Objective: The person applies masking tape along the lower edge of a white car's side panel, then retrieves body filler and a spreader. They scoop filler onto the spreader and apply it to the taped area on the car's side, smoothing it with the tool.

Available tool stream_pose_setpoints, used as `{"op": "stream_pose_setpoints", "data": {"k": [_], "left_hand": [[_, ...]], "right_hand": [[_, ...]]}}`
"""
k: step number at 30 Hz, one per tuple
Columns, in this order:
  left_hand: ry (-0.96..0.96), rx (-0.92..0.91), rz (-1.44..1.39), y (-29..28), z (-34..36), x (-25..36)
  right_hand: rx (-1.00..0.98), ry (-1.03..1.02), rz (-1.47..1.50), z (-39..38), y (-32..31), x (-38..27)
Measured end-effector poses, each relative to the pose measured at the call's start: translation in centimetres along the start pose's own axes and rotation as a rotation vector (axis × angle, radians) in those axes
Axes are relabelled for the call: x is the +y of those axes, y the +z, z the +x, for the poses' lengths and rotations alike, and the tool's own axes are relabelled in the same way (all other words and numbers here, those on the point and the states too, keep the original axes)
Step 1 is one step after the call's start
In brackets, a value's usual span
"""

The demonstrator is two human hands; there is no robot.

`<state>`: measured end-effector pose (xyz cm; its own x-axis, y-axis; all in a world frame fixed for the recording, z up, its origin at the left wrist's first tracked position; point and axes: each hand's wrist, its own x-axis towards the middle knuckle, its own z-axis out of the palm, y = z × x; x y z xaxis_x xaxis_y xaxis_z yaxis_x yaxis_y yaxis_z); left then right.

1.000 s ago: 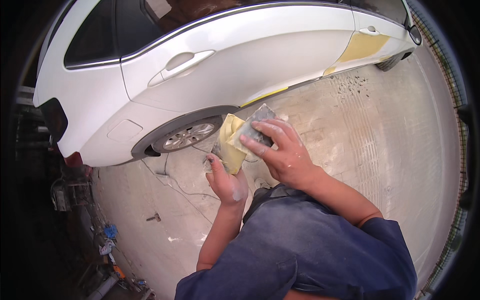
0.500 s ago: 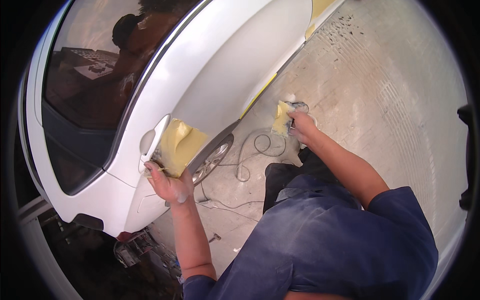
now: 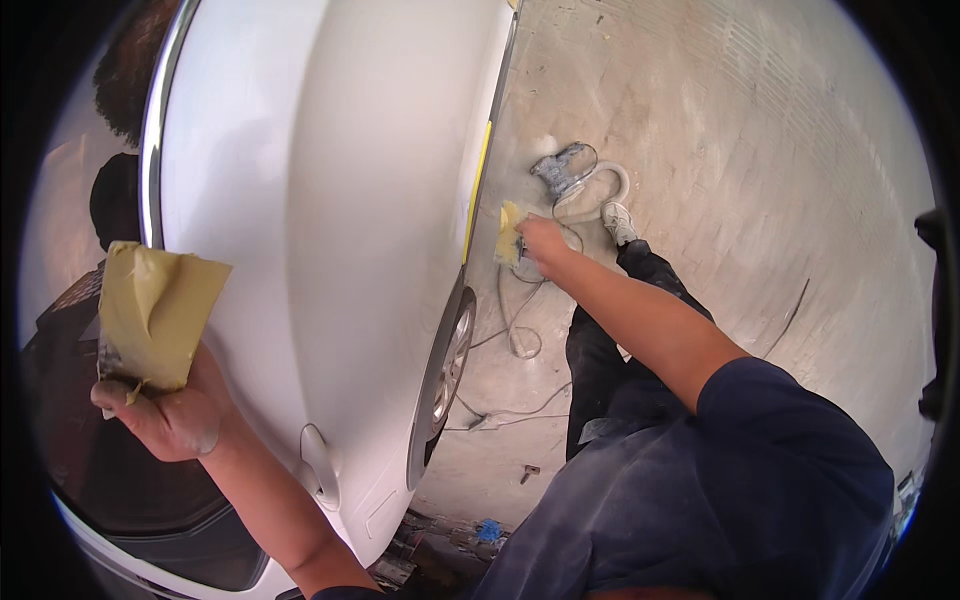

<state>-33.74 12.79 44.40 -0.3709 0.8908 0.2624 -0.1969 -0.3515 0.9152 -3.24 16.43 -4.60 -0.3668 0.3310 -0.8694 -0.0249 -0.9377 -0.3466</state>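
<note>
My left hand is closed on a flat, squarish palette coated in yellow body filler, with a thick ridge of it on top. It is held up over the dark glass side of the white car. My right hand grips a small putty spreader smeared with the same yellow filler, just off the lower edge of the car's side. A bright yellow strip runs along that edge close by. The fingers under the palette are partly hidden.
On the concrete floor a dusty sander lies with a pale hose, and a thin cable loops near my legs. The car's wheel stands below the panel. A small tool and a blue scrap lie nearer.
My view has shifted along the car. The left hand with the palette has moved left and away from the door handle; the right hand with the spreader is nearer the car's lower edge.
</note>
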Motion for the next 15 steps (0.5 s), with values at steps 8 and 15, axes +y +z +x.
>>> {"op": "stream_pose_setpoints", "data": {"k": [8, 15], "left_hand": [[0.459, 0.511, 0.324, 4.1, 1.3, -3.2], [0.53, 0.557, 0.466, 5.6, 1.4, -4.2]], "right_hand": [[0.075, -0.01, -0.035, 6.9, 4.3, 3.7], [0.204, -0.063, -0.101, 8.6, 8.2, 3.7]]}}
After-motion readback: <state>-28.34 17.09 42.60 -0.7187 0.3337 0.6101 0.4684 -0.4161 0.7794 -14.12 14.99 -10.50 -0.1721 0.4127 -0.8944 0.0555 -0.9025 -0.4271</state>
